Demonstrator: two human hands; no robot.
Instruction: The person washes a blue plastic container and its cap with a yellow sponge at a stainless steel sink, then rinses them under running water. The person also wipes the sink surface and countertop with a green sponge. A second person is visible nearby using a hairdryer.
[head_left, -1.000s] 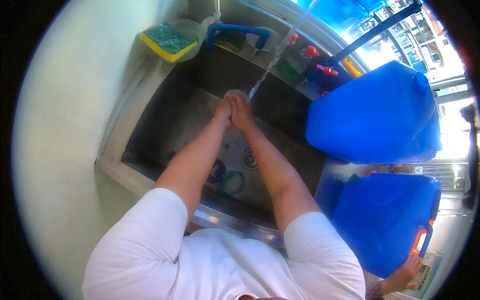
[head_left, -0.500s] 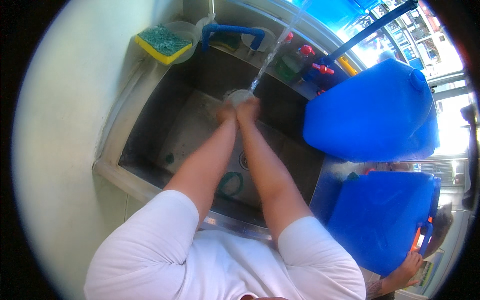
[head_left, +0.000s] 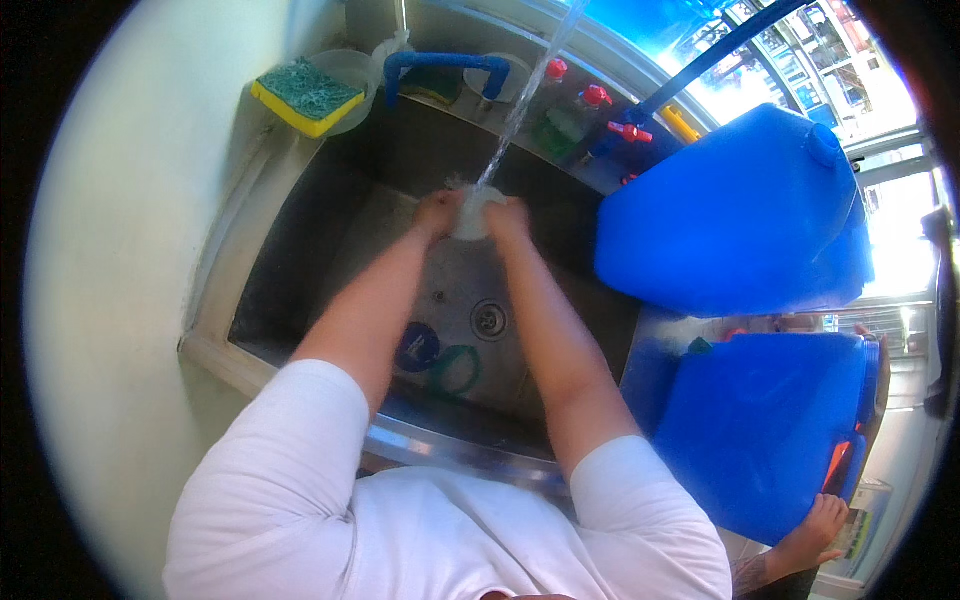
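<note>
My left hand (head_left: 437,214) and my right hand (head_left: 508,217) grip a whitish, translucent round container (head_left: 472,225) from opposite sides, fingers curled at its edges. Whether it is a cup or a bowl I cannot make out. A stream of water (head_left: 518,112) falls onto it from above. Both hands are over the far part of a dark metal sink (head_left: 300,260). Nearer to me on the sink floor lie a round drain (head_left: 489,319), a dark blue disc like a lid (head_left: 417,348) and a green ring (head_left: 474,368).
A yellow-green sponge (head_left: 308,97) rests by a clear tub (head_left: 362,70) at the far left. Blue piping (head_left: 447,61) and red-capped bottles (head_left: 562,128) line the back. Two blue jerrycans (head_left: 725,220) stand at right; another person's hand (head_left: 815,530) touches the nearer one (head_left: 760,430).
My hands have moved apart, from close together to either side of the round container, which shows more now. The blue disc and whole drain have come into sight.
</note>
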